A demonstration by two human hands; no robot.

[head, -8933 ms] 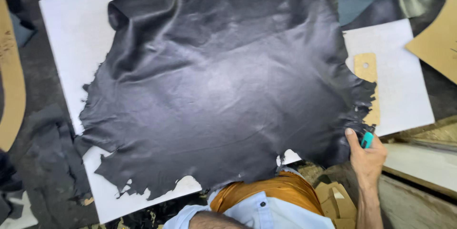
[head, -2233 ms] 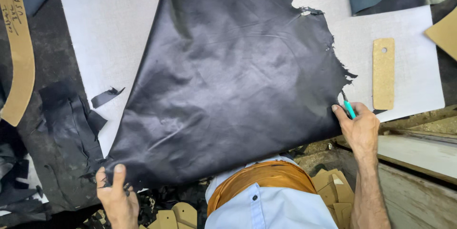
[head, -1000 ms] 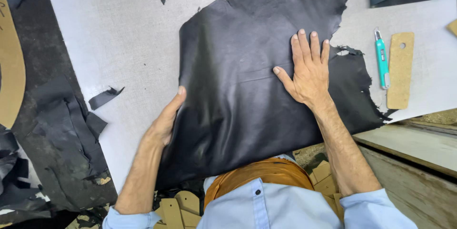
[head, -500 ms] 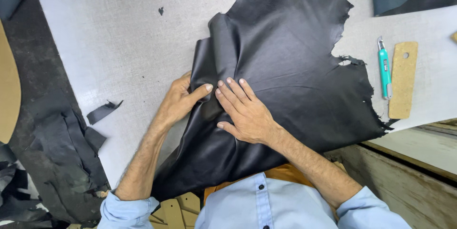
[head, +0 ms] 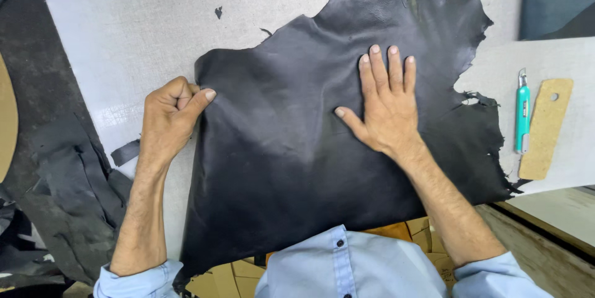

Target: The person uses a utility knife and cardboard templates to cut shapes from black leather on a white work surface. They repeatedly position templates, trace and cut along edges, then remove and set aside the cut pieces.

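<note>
Below the right hand (head: 385, 107), the black leather hide (head: 322, 168) ran under the light blue shirt (head: 338, 270), its near edge hidden. Left of the left hand (head: 168, 117), a tan pattern piece (head: 6, 127) was cut off by the frame.

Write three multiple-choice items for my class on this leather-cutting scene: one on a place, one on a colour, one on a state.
1. Where does the knife lie?
A. right of the hide, beside the tan template
B. on the hide
C. in the left hand

2. What colour is the knife's handle?
A. red
B. turquoise
C. yellow

3. How is the right hand placed?
A. clenched
B. gripping the knife
C. flat, fingers spread on the hide

Answers: 1 A, it rests on the white board next to the template. 2 B, the handle is turquoise. 3 C, the palm presses the black hide while the left hand pinches its edge.
</note>
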